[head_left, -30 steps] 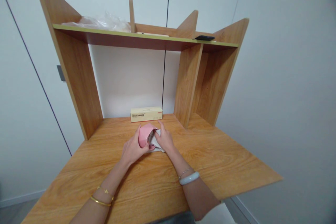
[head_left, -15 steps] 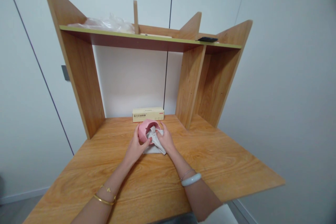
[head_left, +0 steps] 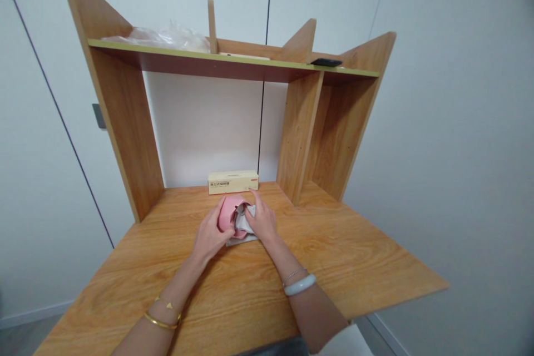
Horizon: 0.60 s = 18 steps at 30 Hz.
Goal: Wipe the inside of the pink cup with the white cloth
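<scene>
Since half a second back the cloth (head_left: pixel 242 221) sits deeper in the mouth of the pink cup (head_left: pixel 228 213), and the cup has tipped a little further onto its side; both hands have barely shifted on the desk. Left hand (head_left: pixel 208 233) wraps the cup's outer wall, fingers curled round it, a firm hold. Right hand (head_left: pixel 262 220) presses the pale cloth into the opening, fingers closed on the fabric. Cup lies tilted near the middle of the desktop (head_left: pixel 342 256), just in front of a long cream box (head_left: pixel 232 182) set against the back wall. Judged: cup looks rigid and light, probably ceramic or hard plastic, smooth-walled, so apt to slip or chip if it rolls; best held round the body as now. Cloth is soft and limp, bunches freely, can be taken anywhere. Desktop is flat, glossy wood grain. Hutch shelf (head_left: pixel 233 59) above carries a crumpled clear plastic bag (head_left: pixel 167 36) and a dark flat object (head_left: pixel 326 62). Plain white walls around.
</scene>
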Motion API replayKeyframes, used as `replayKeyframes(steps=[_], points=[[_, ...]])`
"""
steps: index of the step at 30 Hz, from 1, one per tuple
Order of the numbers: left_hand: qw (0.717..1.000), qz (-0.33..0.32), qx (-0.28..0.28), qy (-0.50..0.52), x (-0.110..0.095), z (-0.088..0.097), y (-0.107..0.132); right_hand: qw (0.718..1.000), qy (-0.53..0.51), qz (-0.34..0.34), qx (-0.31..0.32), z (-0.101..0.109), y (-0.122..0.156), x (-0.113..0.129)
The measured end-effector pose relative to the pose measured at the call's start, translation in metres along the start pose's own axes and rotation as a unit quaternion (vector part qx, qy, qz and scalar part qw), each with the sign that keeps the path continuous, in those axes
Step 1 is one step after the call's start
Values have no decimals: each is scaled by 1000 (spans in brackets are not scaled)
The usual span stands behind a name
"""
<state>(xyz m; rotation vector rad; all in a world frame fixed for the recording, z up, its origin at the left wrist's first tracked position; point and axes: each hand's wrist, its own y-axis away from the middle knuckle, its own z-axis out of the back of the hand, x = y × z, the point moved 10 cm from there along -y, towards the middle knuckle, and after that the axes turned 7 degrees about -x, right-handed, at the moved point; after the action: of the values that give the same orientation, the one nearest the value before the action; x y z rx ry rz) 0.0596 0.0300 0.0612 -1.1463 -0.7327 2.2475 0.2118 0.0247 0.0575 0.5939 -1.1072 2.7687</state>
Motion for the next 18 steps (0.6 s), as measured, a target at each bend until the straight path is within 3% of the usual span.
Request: replayKeyframes(steps=[5,9,14,18], points=[[1000,18,1,-2,3,-2,0,997,5,-63,47,-17,2,-14],[1000,23,18,4,2,-5,1,994,-21,-74,82,-28,3,-18],[999,25,14,18,4,-4,1,992,-75,-58,79,-29,3,-15],[996,64,-9,58,14,-2,-1,990,-114,-65,48,-24,2,-15]])
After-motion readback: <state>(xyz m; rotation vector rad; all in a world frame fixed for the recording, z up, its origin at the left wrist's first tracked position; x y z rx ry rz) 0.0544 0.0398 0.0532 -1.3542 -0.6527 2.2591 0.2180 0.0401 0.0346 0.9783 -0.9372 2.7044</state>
